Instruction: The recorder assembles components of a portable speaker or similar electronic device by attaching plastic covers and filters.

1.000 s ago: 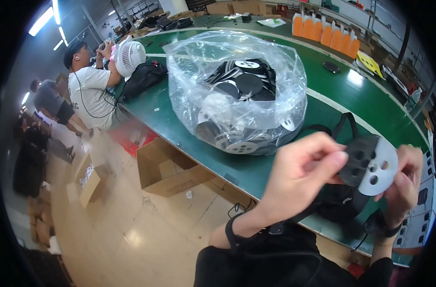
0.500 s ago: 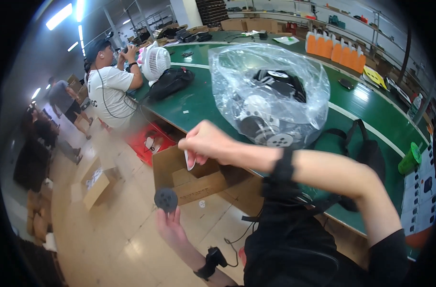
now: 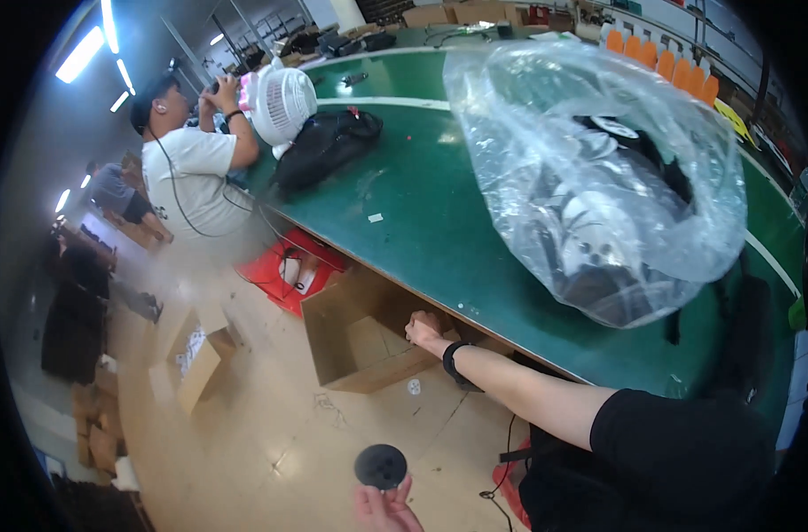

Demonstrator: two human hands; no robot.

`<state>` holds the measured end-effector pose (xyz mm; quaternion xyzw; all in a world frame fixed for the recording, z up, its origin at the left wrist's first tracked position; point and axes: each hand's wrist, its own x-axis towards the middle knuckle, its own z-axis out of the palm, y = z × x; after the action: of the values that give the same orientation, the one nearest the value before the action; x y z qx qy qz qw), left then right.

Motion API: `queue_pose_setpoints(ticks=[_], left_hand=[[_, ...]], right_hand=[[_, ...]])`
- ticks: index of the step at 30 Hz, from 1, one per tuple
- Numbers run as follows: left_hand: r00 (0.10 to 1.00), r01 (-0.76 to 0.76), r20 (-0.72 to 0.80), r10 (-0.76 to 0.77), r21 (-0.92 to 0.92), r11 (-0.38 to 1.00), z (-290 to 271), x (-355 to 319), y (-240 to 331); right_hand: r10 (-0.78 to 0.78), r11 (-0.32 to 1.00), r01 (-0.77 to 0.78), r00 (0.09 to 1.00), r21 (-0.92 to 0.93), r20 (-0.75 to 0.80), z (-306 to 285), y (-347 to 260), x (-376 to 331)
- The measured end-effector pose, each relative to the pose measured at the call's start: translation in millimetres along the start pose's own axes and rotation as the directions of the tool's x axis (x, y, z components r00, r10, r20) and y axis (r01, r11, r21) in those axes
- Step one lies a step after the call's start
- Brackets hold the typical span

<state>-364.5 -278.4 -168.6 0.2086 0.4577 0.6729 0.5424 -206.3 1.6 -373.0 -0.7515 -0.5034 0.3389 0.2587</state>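
Note:
My left hand holds up a round black disc with small holes, gripping its lower edge between thumb and fingers. Over to the right, my right arm stretches down to an open cardboard box on the floor by the table. At the box's near right side, my right hand has its fingers curled closed; whatever they hold, if anything, is hidden. A big clear plastic bag of black and white discs rests on the green table.
Beside the box lies a white holed disc on the floor. A red stool stands behind the box. Farther left is a smaller carton. A person sits by a white fan and a black bag.
My right hand, which pinched a white piece above the box, has gone lower, to the box's right side. My left hand with the black disc has moved down and right. The view has shifted.

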Motion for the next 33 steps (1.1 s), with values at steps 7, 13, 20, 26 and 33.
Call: queue_pose_setpoints(ticks=[7,13,20,26,33], left_hand=[[0.995,0.089,0.034,-0.089,-0.006,0.996,10.5,27.7,-30.1],[0.988,0.015,0.151,-0.019,0.025,1.000,12.7,53.8,-6.3],[0.783,-0.144,0.611,0.115,-0.002,0.990,84.0,34.4,77.4],[0.180,0.314,0.936,-0.302,0.236,0.919,195.3,-36.3,64.1],[-0.489,0.425,0.696,-0.526,0.717,0.553,303.9,-201.0,-12.8]], right_hand=[[0.161,0.980,-0.143,0.979,-0.137,0.128,41.7,46.0,38.0],[0.071,0.987,-0.075,0.997,0.140,0.035,18.1,-15.1,-31.0],[-0.387,0.687,0.532,0.845,0.495,-0.370,-133.8,-127.4,-177.6],[-0.473,0.584,0.811,0.312,-0.028,-0.824,-365.2,-46.3,-374.6],[-0.831,0.529,0.194,-0.079,-0.826,-0.551,-466.8,74.6,-531.5]])
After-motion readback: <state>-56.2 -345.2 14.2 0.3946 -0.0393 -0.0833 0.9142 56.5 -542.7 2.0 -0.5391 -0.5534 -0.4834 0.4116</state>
